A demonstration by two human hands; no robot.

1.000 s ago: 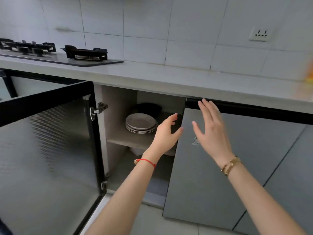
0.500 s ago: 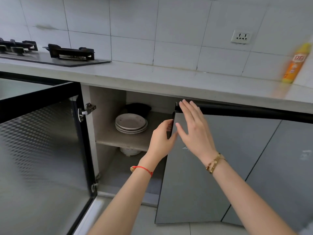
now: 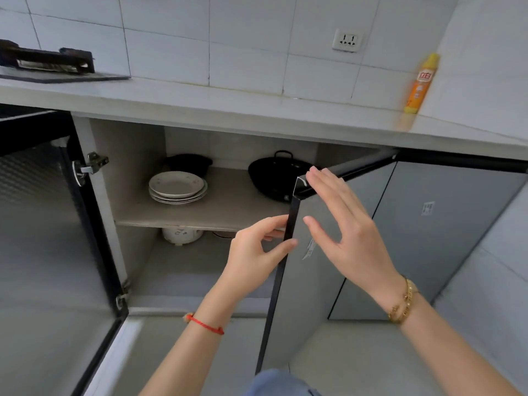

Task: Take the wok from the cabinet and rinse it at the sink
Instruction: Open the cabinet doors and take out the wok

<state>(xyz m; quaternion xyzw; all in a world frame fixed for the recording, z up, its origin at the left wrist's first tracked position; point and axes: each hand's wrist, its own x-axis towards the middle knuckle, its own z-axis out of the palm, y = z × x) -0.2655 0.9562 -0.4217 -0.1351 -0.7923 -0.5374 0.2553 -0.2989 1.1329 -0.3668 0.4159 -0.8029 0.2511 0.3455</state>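
Note:
A black wok (image 3: 271, 175) with a loop handle sits on the cabinet's upper shelf (image 3: 228, 210), at the right, partly hidden behind the right cabinet door (image 3: 314, 281). That grey door stands partly open. My left hand (image 3: 257, 252) grips the door's black front edge between thumb and fingers. My right hand (image 3: 343, 230) lies flat with spread fingers on the door's outer face near its top corner. Both hands are in front of the wok and apart from it.
A stack of white plates (image 3: 177, 187) and a dark pot (image 3: 188, 164) share the shelf. A white cooker (image 3: 183, 234) stands below. The left door (image 3: 43, 224) hangs wide open. A gas hob (image 3: 48, 64) and an orange bottle (image 3: 420, 84) stand on the counter (image 3: 257, 110).
The right door has swung outward, uncovering the black wok on the shelf. My left hand closed on the door's edge, and my right hand slid onto its face. The view shifted right.

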